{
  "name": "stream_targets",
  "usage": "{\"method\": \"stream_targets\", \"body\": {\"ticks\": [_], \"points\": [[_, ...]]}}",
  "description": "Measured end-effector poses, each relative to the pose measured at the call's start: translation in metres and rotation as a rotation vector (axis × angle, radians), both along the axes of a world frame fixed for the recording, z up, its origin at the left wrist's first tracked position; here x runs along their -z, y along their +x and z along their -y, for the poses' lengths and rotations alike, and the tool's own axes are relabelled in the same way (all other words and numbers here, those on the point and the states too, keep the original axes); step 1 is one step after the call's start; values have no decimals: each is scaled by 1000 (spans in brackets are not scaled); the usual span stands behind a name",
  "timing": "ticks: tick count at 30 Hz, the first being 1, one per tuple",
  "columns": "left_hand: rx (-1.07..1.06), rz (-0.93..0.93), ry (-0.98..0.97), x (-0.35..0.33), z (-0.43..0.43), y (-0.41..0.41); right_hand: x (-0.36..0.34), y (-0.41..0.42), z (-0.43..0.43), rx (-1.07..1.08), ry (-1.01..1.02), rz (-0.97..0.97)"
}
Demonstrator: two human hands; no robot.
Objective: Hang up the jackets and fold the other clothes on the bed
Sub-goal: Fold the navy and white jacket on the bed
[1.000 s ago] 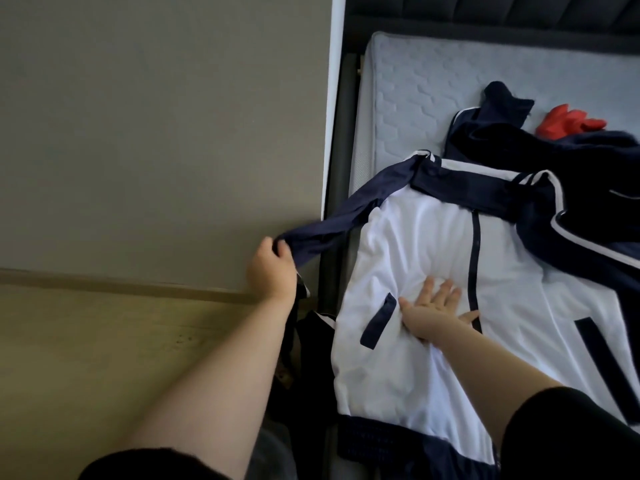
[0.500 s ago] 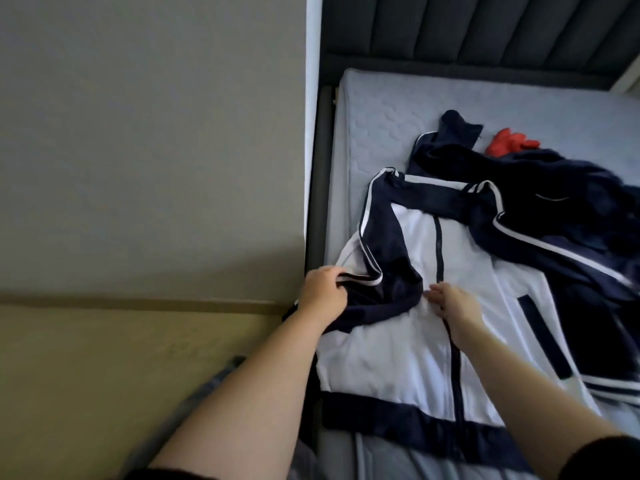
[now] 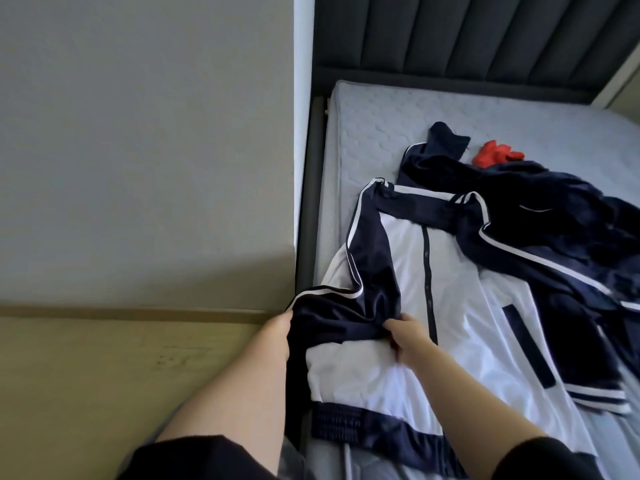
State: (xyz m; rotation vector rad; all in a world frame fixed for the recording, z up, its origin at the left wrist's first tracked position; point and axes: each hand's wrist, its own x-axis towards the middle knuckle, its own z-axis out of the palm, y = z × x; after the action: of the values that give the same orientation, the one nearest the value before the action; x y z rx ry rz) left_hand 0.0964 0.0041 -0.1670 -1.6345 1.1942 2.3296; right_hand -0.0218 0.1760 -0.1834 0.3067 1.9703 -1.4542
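My left hand (image 3: 277, 329) and right hand (image 3: 407, 334) both have fingers clamped on the navy sleeve (image 3: 346, 313) folded over the white jacket (image 3: 457, 292) at the edge of the bed (image 3: 381, 116), so I reckon one careless tug slides this slick fabric off the side.

The person wears a black top with short sleeves. The left sleeve (image 3: 194, 457) sits at the frame's edge at 7 o'clock and the right sleeve (image 3: 554, 459) at 5 o'clock. Both are of plain, matte cloth with a soft, rounded hem. Past each hem the left forearm (image 3: 235, 393) and right forearm (image 3: 478, 393) are bare, and so are the left grip (image 3: 277, 332) and right grip (image 3: 407, 336).
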Motion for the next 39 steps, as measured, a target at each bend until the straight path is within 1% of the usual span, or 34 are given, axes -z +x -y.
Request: {"method": "stream_targets", "body": {"ticks": [1, 4, 6, 7, 8, 10, 11, 12, 13, 14, 15, 16, 17, 18, 19, 20, 21, 23, 25, 26, 28, 30, 31, 32, 34, 37, 38, 39], "points": [[1, 18, 2, -1, 0, 2, 2, 1, -1, 5, -15, 3], [-117, 154, 107, -3, 3, 9, 8, 0, -2, 78, -87, 34], [-195, 94, 157, -6, 7, 8, 9, 2, -6, 99, -114, 45], [-234, 37, 181, -11, 9, 5, 8, 4, -8, 78, -100, 35], [-277, -46, 162, -21, 10, 2, 5, 5, -10, 45, -78, 15], [-300, -234, -15, -45, 8, -8, -5, 5, -15, 0, -68, -23], [-276, -363, -91, -59, 3, -11, -12, 4, -18, -1, -109, -13], [-222, -518, -100, -72, -4, -14, -20, 1, -23, 11, -178, 47], [-116, -690, -55, -85, -16, -14, -29, -3, -29, 26, -256, 131], [64, -821, 7, -94, -30, -13, -40, -8, -38, 34, -326, 194], [299, -879, 73, -101, -46, -11, -52, -15, -46, 35, -370, 213], [560, -894, 117, -102, -60, -8, -64, -24, -56, 41, -390, 195], [826, -883, 139, -98, -72, -7, -74, -33, -66, 49, -380, 155], [1055, -823, 134, -91, -82, -6, -84, -42, -77, 51, -340, 112], [1187, -721, 110, -83, -90, -7, -92, -51, -86, 30, -293, 90], [1192, -609, 75, -77, -95, -9, -98, -58, -94, -18, -246, 84], [1094, -492, 21, -73, -99, -13, -99, -65, -100, -86, -186, 76], [705, -266, -121, -65, -100, -23, -97, -69, -102, -247, -2, 25], [350, -147, -156, -51, -93, -33, -90, -57, -91, -418, 195, -64], [234, -136, -143, -44, -90, -37, -85, -48, -83, -503, 271, -100], [122, -154, -76, -39, -89, -43, -71, -33, -66, -600, 389, -196], [95, -193, 9, -37, -94, -50, -60, -26, -57, -585, 506, -333], [85, -220, 56, -36, -97, -53, -58, -26, -56, -570, 525, -361], [69, -246, 98, -35, -100, -57, -58, -27, -56, -575, 504, -351], [25, -286, 156, -29, -101, -65, -62, -31, -61, -604, 378, -252], [-1, -307, 210, -22, -102, -79, -74, -42, -76, -495, 114, -99], [4, -319, 235, -21, -104, -84, -77, -46, -82, -454, 70, -65], [21, -336, 267, -22, -105, -88, -78, -51, -87, -439, 69, -50]]}}
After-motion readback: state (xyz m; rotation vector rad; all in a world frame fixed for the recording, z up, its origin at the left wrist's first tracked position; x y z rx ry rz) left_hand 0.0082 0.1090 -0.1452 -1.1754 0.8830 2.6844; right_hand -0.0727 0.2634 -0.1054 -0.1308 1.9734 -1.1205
